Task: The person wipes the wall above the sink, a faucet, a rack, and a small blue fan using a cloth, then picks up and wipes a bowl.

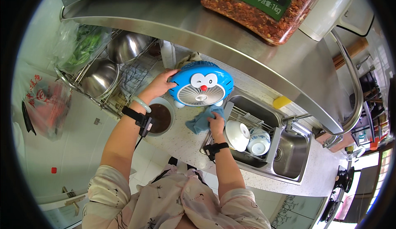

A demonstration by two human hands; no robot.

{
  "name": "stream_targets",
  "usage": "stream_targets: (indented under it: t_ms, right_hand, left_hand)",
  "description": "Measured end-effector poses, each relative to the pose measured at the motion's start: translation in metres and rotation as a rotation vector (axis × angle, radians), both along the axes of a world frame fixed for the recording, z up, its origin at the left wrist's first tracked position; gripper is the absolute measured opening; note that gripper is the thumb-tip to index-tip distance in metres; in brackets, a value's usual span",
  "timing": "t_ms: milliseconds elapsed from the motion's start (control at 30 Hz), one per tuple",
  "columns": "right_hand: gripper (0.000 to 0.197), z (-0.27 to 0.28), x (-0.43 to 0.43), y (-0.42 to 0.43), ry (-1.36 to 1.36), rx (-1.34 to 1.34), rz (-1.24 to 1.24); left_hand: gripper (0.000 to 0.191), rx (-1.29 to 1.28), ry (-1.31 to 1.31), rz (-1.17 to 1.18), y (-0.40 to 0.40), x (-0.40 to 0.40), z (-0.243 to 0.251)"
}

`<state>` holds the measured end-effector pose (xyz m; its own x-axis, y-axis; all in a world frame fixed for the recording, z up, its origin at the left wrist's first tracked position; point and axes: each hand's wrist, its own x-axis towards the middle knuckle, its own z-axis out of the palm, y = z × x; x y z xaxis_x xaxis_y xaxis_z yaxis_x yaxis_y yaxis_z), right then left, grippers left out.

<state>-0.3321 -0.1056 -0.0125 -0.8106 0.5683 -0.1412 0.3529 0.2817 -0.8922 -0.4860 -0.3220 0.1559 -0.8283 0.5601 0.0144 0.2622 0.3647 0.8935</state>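
A blue electric fan [201, 85] with a cartoon cat face, red nose and white grille stands on the speckled countertop [173, 148]. My left hand [162, 83] grips its left side, thumb in front and fingers toward the back. In front of the fan, my right hand [215, 124] holds a bunched blue cloth [201, 120] against the counter. Below my left forearm sits a round bowl of brown liquid [159, 117], partly covered by the wrist strap. The fan's base is mostly hidden.
To the right, a double steel sink [287, 154] has a drying rack with a white bowl [236, 135] and a patterned bowl [258, 142]. A wire rack [136, 74] at left bears steel bowls [100, 77]. Overhead, a steel shelf [173, 12] carries a jar of red flakes [256, 12].
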Motion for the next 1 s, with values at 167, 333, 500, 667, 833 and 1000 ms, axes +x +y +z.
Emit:
stream_targets:
  t_ms: [167, 333, 500, 667, 833, 1000]
  right_hand:
    - [0.042, 0.02, -0.011, 0.044, 0.196, -0.028, -0.279]
    - [0.049, -0.003, -0.033, 0.04, 0.215, 0.086, -0.068]
    - [0.046, -0.004, -0.039, 0.023, 0.149, 0.162, -0.098]
    - [0.038, 0.001, -0.036, 0.005, 0.037, 0.307, -0.163]
    - [0.038, -0.008, -0.011, -0.016, -0.059, 0.331, 0.002]
    - [0.029, -0.014, 0.014, -0.027, 0.061, 0.02, 0.376]
  left_hand:
    - [0.041, 0.124, 0.146, 0.013, 0.024, 0.012, 0.016]
    - [0.03, 0.111, 0.495, 0.074, 0.06, 0.024, 0.014]
    - [0.028, 0.185, 0.516, 0.109, 0.058, 0.024, 0.011]
    - [0.028, 0.202, 0.504, 0.106, 0.059, 0.024, 0.011]
    - [0.027, 0.195, 0.435, 0.105, 0.06, 0.026, 0.018]
    - [0.027, 0.206, 0.405, 0.117, 0.06, 0.024, 0.012]
